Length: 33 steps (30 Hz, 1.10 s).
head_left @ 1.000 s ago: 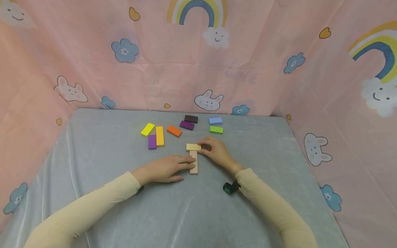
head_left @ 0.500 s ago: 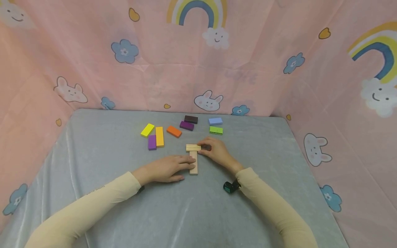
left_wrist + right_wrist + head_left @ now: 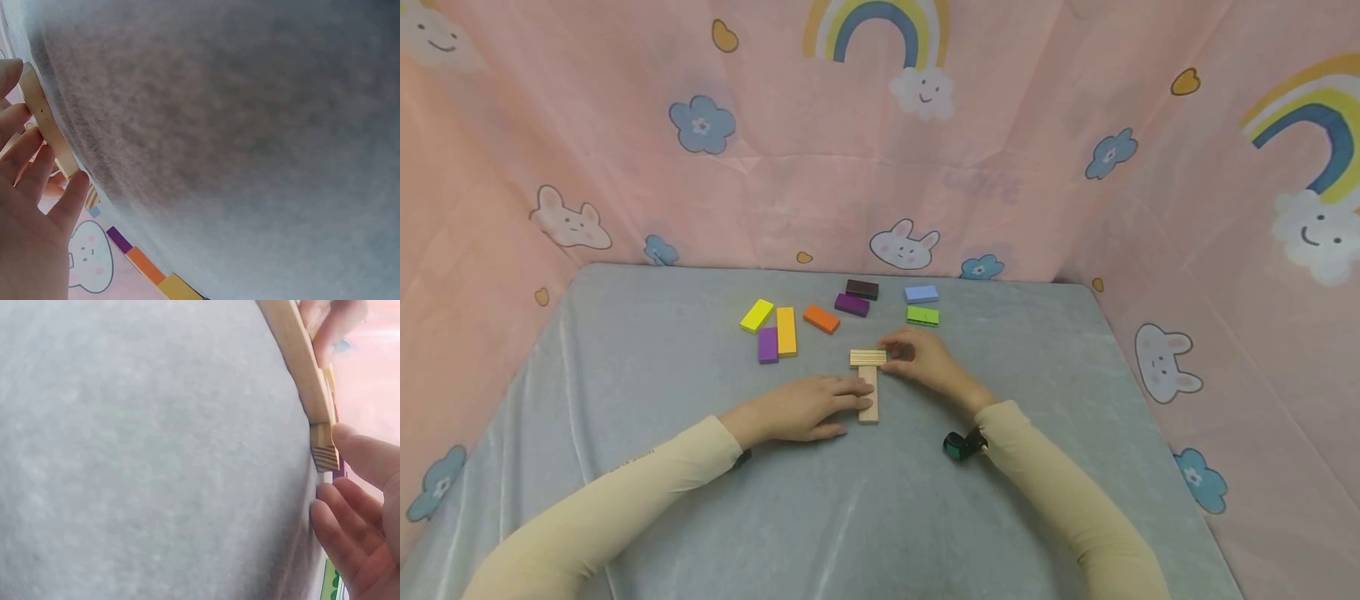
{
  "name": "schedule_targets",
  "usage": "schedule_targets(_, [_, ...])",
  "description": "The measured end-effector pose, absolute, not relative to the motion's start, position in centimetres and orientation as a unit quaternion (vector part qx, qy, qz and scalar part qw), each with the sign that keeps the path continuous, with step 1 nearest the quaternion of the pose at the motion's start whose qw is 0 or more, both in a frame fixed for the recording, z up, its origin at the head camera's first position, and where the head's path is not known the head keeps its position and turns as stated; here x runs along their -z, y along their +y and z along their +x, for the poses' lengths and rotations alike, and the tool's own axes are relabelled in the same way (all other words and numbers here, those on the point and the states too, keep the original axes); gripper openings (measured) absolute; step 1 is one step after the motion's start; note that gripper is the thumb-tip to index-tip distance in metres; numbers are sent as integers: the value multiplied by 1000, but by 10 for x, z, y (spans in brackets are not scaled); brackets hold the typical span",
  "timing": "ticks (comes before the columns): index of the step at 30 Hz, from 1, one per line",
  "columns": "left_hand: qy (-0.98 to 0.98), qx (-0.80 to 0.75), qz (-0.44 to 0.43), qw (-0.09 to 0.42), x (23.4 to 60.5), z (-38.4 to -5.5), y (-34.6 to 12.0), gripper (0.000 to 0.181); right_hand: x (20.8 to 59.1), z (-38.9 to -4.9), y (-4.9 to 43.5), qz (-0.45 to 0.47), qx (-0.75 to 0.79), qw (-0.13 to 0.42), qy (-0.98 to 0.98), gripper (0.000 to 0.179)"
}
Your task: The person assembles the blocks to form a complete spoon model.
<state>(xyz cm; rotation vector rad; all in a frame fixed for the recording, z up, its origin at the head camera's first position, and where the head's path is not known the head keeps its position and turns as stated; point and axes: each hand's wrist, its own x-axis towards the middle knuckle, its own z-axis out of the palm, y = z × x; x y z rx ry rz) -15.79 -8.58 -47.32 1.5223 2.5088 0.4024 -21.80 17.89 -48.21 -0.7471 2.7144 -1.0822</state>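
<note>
Two plain wooden blocks form a T at mid-table. The long wooden block (image 3: pixel 868 408) points toward the person, and the striped wooden block (image 3: pixel 861 358) lies crosswise at its far end. My left hand (image 3: pixel 797 408) rests fingertips on the long block with its fingers extended; the left wrist view shows those fingers (image 3: pixel 75 194) along the block's side. At the right end of the striped block is my right hand (image 3: pixel 928 362), thumb and fingers apart with nothing between them. In the right wrist view the thumb (image 3: pixel 359 447) is close to the block's end; whether it touches is unclear.
Behind the T lie yellow (image 3: pixel 757 315), amber (image 3: pixel 786 332), purple (image 3: pixel 768 344), orange (image 3: pixel 822 318), dark purple (image 3: pixel 852 304), black (image 3: pixel 862 289), blue (image 3: pixel 921 293) and green (image 3: pixel 922 316) blocks. A pink patterned curtain (image 3: pixel 820 192) hangs behind the grey cloth-covered table (image 3: pixel 865 517).
My right hand has loosened from the striped block's end and shifted slightly to the right, its fingers spreading. The left hand and the blocks stay where they were.
</note>
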Motion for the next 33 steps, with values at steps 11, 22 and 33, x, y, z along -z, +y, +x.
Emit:
schedule_targets(11, [848, -130, 505, 98, 471, -158, -84, 50, 480, -225, 191, -193, 424, 81, 881, 42])
schedule_targets(22, [851, -128, 499, 103, 473, -159, -84, 50, 475, -247, 219, -135, 460, 28, 877, 41])
schedule_targets(33, [850, -130, 502, 94, 475, -158, -85, 50, 487, -269, 243, -118, 437, 38, 891, 46])
